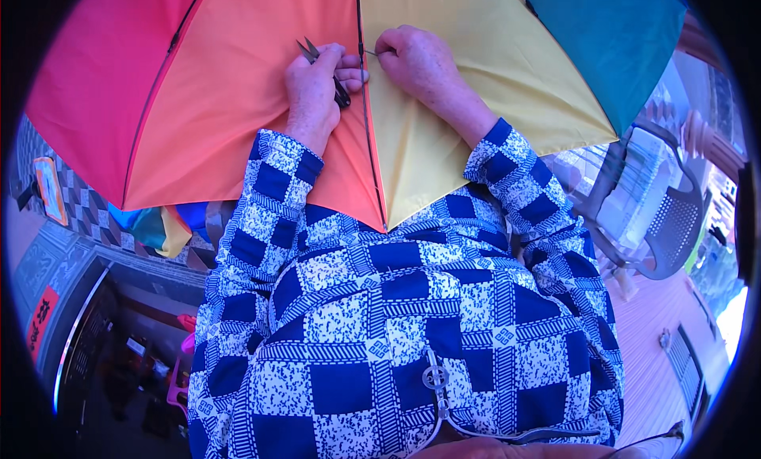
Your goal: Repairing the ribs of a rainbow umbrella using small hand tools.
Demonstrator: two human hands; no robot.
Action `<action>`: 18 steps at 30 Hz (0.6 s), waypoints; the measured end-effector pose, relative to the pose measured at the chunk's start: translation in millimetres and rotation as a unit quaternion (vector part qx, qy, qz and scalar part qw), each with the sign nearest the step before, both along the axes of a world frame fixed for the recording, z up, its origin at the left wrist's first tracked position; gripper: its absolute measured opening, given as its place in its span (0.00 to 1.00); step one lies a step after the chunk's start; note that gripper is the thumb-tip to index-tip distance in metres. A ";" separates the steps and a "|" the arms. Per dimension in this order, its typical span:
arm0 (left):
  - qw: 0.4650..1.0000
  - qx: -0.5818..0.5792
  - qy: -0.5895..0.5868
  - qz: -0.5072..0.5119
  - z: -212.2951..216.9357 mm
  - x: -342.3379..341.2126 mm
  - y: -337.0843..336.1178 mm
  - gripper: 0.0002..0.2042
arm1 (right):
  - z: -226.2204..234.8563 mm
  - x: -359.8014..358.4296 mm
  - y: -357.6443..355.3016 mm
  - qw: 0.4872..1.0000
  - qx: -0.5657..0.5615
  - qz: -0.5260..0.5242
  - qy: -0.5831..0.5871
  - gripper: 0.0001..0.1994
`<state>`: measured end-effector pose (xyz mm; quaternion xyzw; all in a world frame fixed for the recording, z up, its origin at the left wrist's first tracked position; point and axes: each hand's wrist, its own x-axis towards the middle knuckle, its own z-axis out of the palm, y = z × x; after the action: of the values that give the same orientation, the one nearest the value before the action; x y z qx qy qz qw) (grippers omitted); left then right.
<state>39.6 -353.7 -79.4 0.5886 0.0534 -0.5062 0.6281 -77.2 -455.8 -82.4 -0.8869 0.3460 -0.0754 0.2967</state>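
Note:
A multicoloured umbrella is spread open in front of me, its red, orange, yellow and green panels reaching down to my lap. A dark thin rib runs along the seam between orange and yellow. My left hand is closed around small scissors, blades pointing up and away, dark handle showing below the palm. Its fingertips reach the rib. On the yellow side, my right hand pinches a thin needle-like piece whose end points at the rib. Whether thread is attached is too small to tell.
A grey plastic chair with pale packages on it stands to the right. At the left, another multicoloured cloth lies beyond my sleeve on a patterned floor. A pink plastic item is inside a dark doorway at the lower left.

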 end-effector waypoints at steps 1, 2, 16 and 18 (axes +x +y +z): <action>1.000 -0.004 0.004 0.006 1.1 -0.4 -0.4 0.08 | -0.4 -0.2 -0.2 1.000 -0.002 0.008 -0.003 0.07; 1.000 -0.008 0.007 0.012 1.7 -0.4 -0.5 0.07 | -0.6 -0.4 -0.1 1.000 -0.004 0.015 -0.006 0.07; 1.000 -0.011 -0.014 -0.008 0.9 -3.2 0.6 0.05 | -5.9 11.2 1.9 0.996 0.034 0.015 -0.076 0.06; 1.000 -0.007 -0.024 -0.019 0.8 -2.7 -0.2 0.05 | -6.8 11.1 0.7 0.996 0.044 0.020 -0.073 0.06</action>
<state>36.9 -353.9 -78.6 0.5968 0.0239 -0.5042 0.6237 -66.1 -455.1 -89.2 -0.8718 0.3089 -0.1193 0.3611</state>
